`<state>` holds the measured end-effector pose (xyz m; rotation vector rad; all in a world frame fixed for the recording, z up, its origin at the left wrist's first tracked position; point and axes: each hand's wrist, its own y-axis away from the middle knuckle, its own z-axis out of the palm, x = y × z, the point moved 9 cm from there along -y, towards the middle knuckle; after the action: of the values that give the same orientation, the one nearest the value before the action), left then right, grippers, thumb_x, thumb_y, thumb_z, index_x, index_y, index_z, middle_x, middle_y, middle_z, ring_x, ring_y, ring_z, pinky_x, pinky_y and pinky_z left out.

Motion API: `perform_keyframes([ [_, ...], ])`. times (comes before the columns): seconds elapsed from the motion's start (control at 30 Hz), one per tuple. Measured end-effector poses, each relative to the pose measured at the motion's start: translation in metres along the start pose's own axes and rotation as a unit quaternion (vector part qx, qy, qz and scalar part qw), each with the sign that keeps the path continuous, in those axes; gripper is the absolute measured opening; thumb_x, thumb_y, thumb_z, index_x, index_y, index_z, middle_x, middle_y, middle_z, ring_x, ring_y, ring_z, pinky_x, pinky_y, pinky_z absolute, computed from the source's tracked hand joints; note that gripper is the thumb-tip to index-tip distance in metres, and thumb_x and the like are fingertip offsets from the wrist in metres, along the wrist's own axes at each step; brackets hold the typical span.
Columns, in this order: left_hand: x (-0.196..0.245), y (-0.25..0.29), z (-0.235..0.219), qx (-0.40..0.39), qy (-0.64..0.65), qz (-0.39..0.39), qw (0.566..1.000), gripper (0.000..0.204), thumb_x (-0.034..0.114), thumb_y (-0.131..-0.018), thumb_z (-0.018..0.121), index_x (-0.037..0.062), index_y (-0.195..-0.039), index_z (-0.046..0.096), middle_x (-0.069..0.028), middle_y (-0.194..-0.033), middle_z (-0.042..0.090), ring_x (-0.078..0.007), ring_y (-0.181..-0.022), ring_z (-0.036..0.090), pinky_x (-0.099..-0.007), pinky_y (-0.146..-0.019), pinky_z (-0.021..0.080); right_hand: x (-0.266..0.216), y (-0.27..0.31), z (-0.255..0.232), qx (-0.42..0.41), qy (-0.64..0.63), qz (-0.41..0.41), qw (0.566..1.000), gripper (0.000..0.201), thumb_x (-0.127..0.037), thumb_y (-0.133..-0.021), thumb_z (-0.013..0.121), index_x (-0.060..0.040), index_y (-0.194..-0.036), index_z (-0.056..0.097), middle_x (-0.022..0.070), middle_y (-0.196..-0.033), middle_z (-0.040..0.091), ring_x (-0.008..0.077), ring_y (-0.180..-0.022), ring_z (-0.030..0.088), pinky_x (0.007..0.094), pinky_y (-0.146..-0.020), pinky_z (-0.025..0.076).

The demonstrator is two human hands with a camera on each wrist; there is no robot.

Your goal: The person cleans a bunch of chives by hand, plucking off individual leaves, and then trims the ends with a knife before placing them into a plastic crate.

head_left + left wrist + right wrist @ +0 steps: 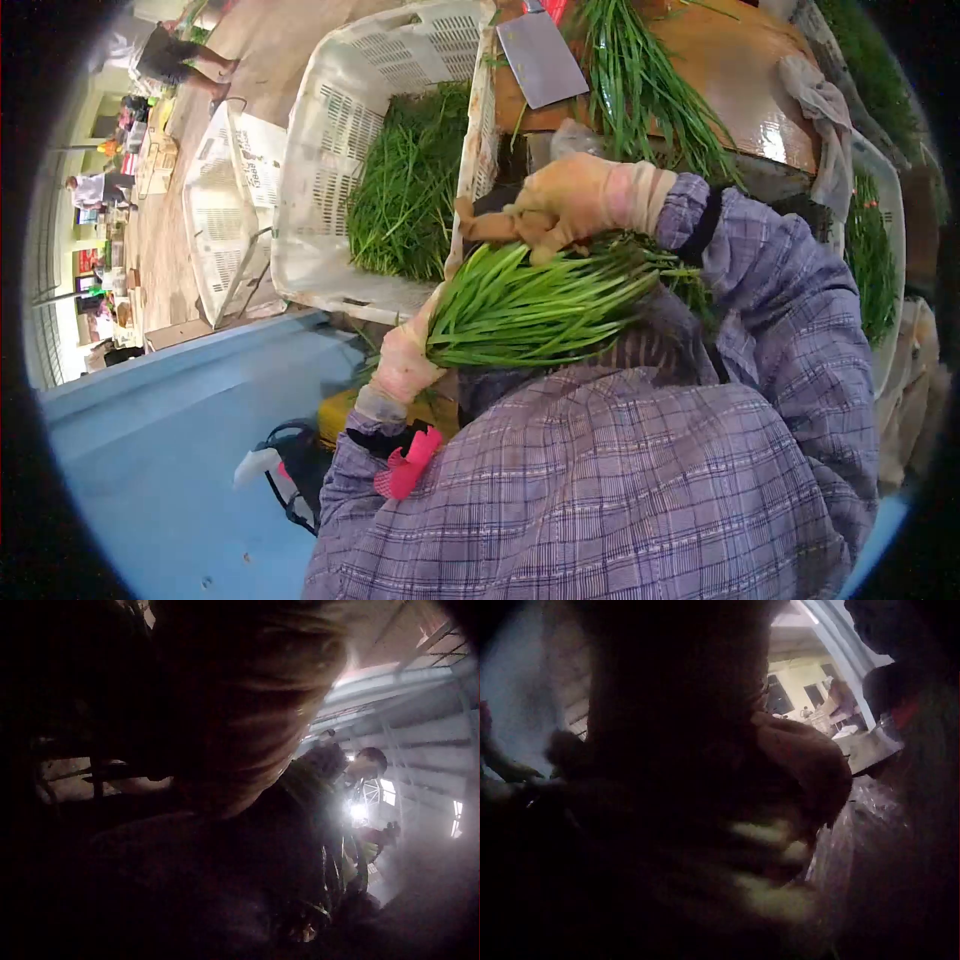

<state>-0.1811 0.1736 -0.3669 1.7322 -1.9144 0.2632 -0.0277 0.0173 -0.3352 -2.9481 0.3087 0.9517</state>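
Note:
A bunch of garlic chives (540,310) lies across the front of the person's body, its green leaves toward the left and its darker end toward the right. The gloved left hand (405,360) grips the leafy end from the left side, its fingers mostly hidden under the leaves. Over the top edge of the bunch, the gloved right hand (575,200) bends its brown-stained fingers (490,226) and pinches at the upper leaves. In the right wrist view that hand's fingers (802,757) show only dimly. The left wrist view is mostly dark, with the hand (262,705) large in front.
A white plastic crate (300,240) with loose greens (410,180) stands ahead. A cleaver (542,58) and more long chives (640,80) lie on a wet brown board (740,60). Another crate (895,200) is at right, a blue surface (180,430) at left.

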Motion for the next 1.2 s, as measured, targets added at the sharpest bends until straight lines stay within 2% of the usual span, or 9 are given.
perform_keyframes([
  [0.43, 0.03, -0.022, -0.007, -0.002, 0.02, 0.094, 0.995, 0.085, 0.014, -0.069, 0.072, 0.0141, -0.144, 0.033, -0.0174, -0.116, 0.061, -0.0352, -0.099, 0.062, -0.0395, -0.08, 0.051, 0.028, 0.073, -0.004, 0.016, 0.029, 0.067, 0.997, 0.024, -0.031, -0.075, 0.07, -0.0167, -0.094, 0.067, 0.0089, -0.083, 0.067, 0.033, -0.079, 0.063, 0.0409, -0.068, 0.051],
  [0.53, 0.028, -0.017, -0.007, 0.0, 0.041, 0.078, 0.996, 0.087, 0.014, -0.068, 0.074, 0.0134, -0.144, 0.033, -0.0177, -0.115, 0.062, -0.0358, -0.099, 0.062, -0.0396, -0.081, 0.051, 0.092, 0.129, -0.014, -0.117, 0.16, 0.306, 0.931, 0.02, -0.021, -0.077, 0.064, -0.0099, -0.093, 0.068, 0.0123, -0.082, 0.066, 0.0324, -0.081, 0.064, 0.0426, -0.067, 0.052],
  [0.6, 0.018, -0.007, 0.0, -0.002, 0.062, 0.051, 0.997, 0.088, 0.015, -0.067, 0.074, 0.0129, -0.144, 0.032, -0.018, -0.114, 0.062, -0.0362, -0.099, 0.062, -0.0396, -0.081, 0.051, 0.116, 0.198, -0.05, 0.162, 0.003, 0.156, 0.975, 0.033, -0.01, -0.079, 0.064, -0.0062, -0.112, 0.063, 0.0136, -0.1, 0.067, 0.0254, -0.09, 0.065, 0.0369, -0.076, 0.053],
  [0.67, -0.003, 0.001, 0.012, 0.017, 0.065, 0.001, 0.998, 0.09, 0.017, -0.066, 0.076, 0.0114, -0.144, 0.032, -0.0193, -0.111, 0.063, -0.0364, -0.099, 0.062, -0.0397, -0.082, 0.051, 0.13, 0.221, -0.05, 0.27, -0.261, 0.156, 0.913, 0.035, -0.007, -0.082, 0.065, -0.0053, -0.116, 0.06, 0.0105, -0.11, 0.065, 0.0207, -0.1, 0.062, 0.0335, -0.083, 0.05],
  [0.73, -0.007, 0.003, 0.018, 0.035, 0.073, 0.001, 0.997, 0.089, 0.016, -0.066, 0.076, 0.0103, -0.143, 0.032, -0.0192, -0.112, 0.062, -0.0361, -0.1, 0.062, -0.0393, -0.082, 0.051, 0.101, 0.238, -0.081, 0.395, -0.176, 0.338, 0.836, 0.032, -0.01, -0.085, 0.065, -0.0055, -0.116, 0.059, 0.0083, -0.113, 0.063, 0.0166, -0.106, 0.058, 0.0318, -0.087, 0.048],
  [0.8, -0.019, 0.009, 0.032, 0.045, 0.078, 0.003, 0.996, 0.089, 0.016, -0.065, 0.076, 0.0092, -0.143, 0.032, -0.0192, -0.112, 0.062, -0.0357, -0.101, 0.062, -0.0388, -0.083, 0.051, 0.013, 0.191, -0.073, 0.324, -0.253, 0.26, 0.874, 0.042, -0.017, -0.081, 0.069, -0.0063, -0.12, 0.056, 0.0105, -0.117, 0.061, 0.0195, -0.108, 0.058, 0.0354, -0.089, 0.048],
  [0.9, -0.045, 0.012, 0.049, 0.034, 0.174, -0.019, 0.984, 0.09, 0.014, -0.064, 0.076, 0.0068, -0.142, 0.032, -0.0165, -0.117, 0.061, -0.032, -0.105, 0.061, -0.0359, -0.088, 0.049, -0.078, 0.121, -0.042, 0.272, 0.227, 0.064, 0.933, 0.061, -0.02, -0.074, 0.07, -0.009, -0.13, 0.048, 0.0122, -0.116, 0.06, 0.031, -0.108, 0.056, 0.0407, -0.093, 0.045],
  [1.07, -0.031, 0.007, 0.044, 0.003, 0.191, 0.0, 0.982, 0.089, 0.01, -0.064, 0.073, 0.0037, -0.142, 0.031, -0.0132, -0.119, 0.06, -0.0262, -0.111, 0.059, -0.0319, -0.095, 0.045, -0.046, 0.102, 0.028, 0.303, 0.242, 0.064, 0.92, 0.072, -0.024, -0.067, 0.07, -0.0092, -0.132, 0.045, 0.0115, -0.108, 0.062, 0.0373, -0.107, 0.054, 0.042, -0.091, 0.045],
  [1.2, -0.016, 0.005, 0.036, -0.014, 0.153, -0.006, 0.988, 0.088, 0.009, -0.064, 0.072, 0.0035, -0.142, 0.032, -0.0144, -0.121, 0.059, -0.0231, -0.114, 0.057, -0.0309, -0.097, 0.044, -0.013, 0.108, 0.059, 0.111, 0.225, 0.145, 0.957, 0.058, -0.025, -0.066, 0.07, -0.0089, -0.12, 0.055, 0.0053, -0.085, 0.065, 0.0278, -0.084, 0.064, 0.0396, -0.072, 0.051],
])
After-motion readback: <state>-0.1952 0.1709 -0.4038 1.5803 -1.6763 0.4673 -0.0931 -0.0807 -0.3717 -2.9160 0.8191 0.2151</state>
